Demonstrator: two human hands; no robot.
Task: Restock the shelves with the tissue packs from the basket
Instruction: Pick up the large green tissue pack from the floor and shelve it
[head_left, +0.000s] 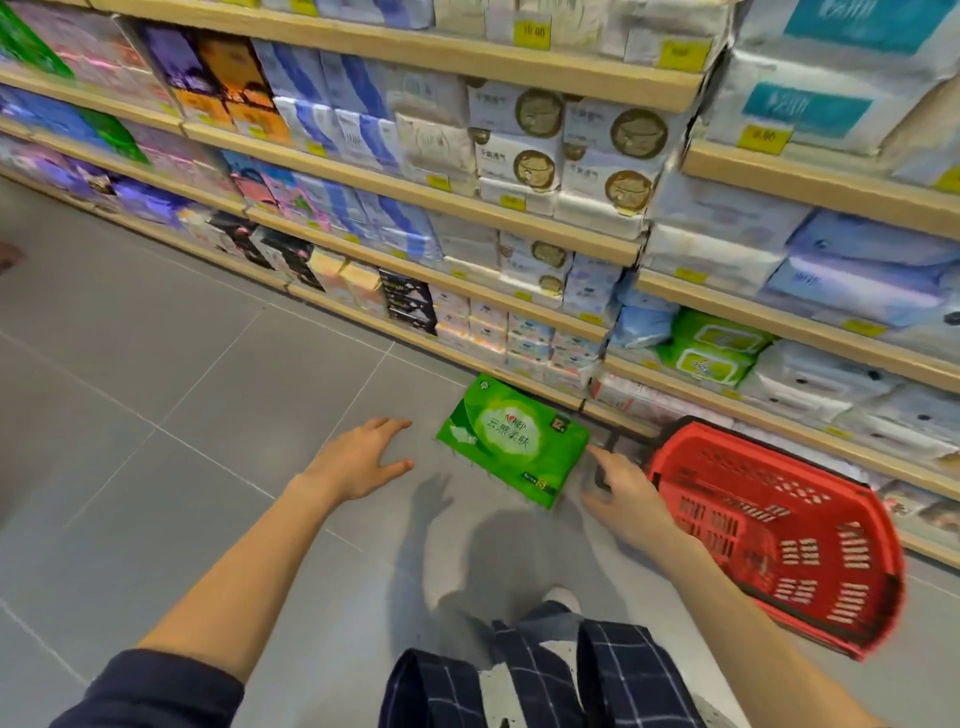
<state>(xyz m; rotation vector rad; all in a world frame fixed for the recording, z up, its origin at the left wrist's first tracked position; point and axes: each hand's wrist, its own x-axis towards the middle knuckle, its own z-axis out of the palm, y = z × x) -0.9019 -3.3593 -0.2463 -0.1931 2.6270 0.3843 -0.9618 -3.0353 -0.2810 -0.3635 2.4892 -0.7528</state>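
Observation:
A green tissue pack (511, 439) lies on the grey floor just in front of the bottom shelf. My left hand (366, 457) hovers open a little to its left, fingers spread, not touching it. My right hand (621, 493) is at the pack's right edge with the index finger touching or nearly touching its corner, fingers loosely apart and holding nothing. The red plastic basket (779, 530) stands on the floor to the right of my right hand; nothing shows inside it. The shelves (519, 208) above are packed with tissue packs.
Wooden-edged shelf rows run diagonally from upper left to lower right, with yellow price tags. Green wet-wipe packs (711, 345) sit on a low shelf at right. Grey tiled floor (182, 364) stretches to the left. My leg in checked trousers (545, 675) is at the bottom.

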